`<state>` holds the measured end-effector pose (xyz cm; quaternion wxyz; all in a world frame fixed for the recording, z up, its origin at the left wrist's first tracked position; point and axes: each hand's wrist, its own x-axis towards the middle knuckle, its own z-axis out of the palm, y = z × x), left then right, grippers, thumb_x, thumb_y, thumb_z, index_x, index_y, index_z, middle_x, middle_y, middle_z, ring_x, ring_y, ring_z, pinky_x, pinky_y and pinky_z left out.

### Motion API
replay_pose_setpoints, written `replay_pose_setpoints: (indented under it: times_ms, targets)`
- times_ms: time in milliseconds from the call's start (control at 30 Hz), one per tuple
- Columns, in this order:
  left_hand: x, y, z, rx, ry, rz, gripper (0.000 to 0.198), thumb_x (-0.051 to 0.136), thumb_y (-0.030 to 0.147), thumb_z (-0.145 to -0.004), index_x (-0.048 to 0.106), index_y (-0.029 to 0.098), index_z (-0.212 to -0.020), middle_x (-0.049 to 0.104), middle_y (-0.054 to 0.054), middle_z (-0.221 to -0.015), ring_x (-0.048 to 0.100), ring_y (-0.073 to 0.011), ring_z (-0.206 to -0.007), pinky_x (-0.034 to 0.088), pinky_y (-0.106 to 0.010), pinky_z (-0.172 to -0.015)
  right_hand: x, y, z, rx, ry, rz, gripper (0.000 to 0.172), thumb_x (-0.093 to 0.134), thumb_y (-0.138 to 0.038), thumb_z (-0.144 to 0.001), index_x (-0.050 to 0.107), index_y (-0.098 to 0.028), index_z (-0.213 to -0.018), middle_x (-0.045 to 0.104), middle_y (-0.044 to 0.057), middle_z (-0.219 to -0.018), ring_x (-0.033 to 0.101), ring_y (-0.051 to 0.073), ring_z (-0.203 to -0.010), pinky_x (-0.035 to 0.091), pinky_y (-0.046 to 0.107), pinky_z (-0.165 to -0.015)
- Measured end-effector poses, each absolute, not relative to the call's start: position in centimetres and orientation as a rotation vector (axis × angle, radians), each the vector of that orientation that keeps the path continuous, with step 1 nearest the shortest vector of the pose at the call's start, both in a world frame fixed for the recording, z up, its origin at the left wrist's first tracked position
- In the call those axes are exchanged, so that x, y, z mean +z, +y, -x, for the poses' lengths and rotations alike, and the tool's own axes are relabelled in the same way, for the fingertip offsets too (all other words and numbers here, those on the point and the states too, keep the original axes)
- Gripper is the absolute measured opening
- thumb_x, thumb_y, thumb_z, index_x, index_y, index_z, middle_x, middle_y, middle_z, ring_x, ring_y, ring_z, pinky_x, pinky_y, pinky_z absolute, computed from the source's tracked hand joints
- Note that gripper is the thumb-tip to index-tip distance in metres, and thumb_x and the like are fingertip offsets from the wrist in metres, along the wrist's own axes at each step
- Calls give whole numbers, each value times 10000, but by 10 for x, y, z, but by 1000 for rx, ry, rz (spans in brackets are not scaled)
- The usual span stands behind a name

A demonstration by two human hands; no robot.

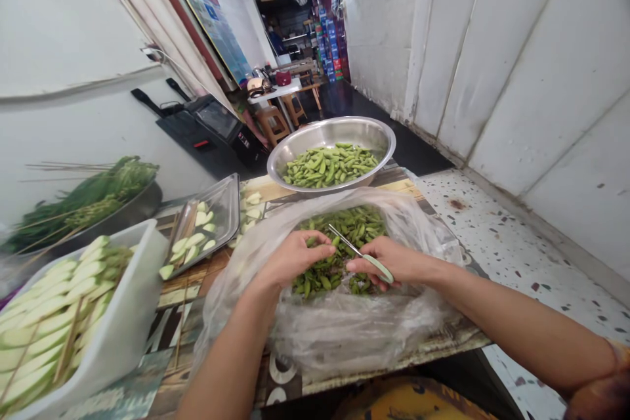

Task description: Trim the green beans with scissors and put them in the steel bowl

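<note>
In the middle of the head view a clear plastic bag (339, 341) lies spread wide on the table, full of green edamame pods (361, 223). Over the pods, my left hand (300, 252) has its thumb and fingers pinched together on a pod. My right hand (381, 262) grips scissors (378, 267) with pale green handles, their metal blades slanting up and left toward the left fingertips. Just behind the bag stands a wide steel bowl (384, 138) holding many more pods.
To the left, a white tub (132, 302) holds skewered pale green slices. Beyond it are a metal tray (231, 200) with more slices and a dark bowl (142, 203) of leafy greens. A white wall (516, 79) runs along the right; stools and a small table (275, 95) stand behind.
</note>
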<state>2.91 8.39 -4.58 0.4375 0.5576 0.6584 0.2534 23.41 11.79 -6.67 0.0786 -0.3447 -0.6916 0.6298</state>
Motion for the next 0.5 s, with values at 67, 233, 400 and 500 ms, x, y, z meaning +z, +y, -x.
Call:
replay_pose_setpoints:
  times_ms: [67,233,400,500]
  targets:
    - [-47,84,-29,635,1624,-1308,358,680,453,-633,627,149,-816,296,103,-360,193,-44,-351,92,-216,-404,-68,118,-235,1841,-2068,1033,452,585,-552,-735,484,-143,-568,491,-30,-417,443,63,-334,326,161,-325]
    - [-48,87,-28,857,1453,-1055,381,739,400,-592,567,160,-833,329,111,-390,238,-30,-334,110,-190,-377,-72,117,-232,1875,-1972,1064,428,593,-554,-728,488,-154,-618,491,-38,-443,476,75,-360,327,154,-309]
    - [-45,89,-29,1033,1291,-914,278,709,313,-636,527,152,-771,417,92,-438,267,-12,-326,118,-171,-352,-66,115,-230,2022,-1921,1048,421,544,-572,-760,498,-155,-722,520,-23,-528,509,99,-429,362,170,-290]
    - [-48,90,-33,1030,1308,-906,253,689,282,-642,536,142,-787,579,33,-594,317,-3,-333,137,-164,-338,-65,115,-231,2024,-1952,1037,425,545,-570,-759,483,-155,-700,525,-17,-546,506,98,-438,372,172,-290]
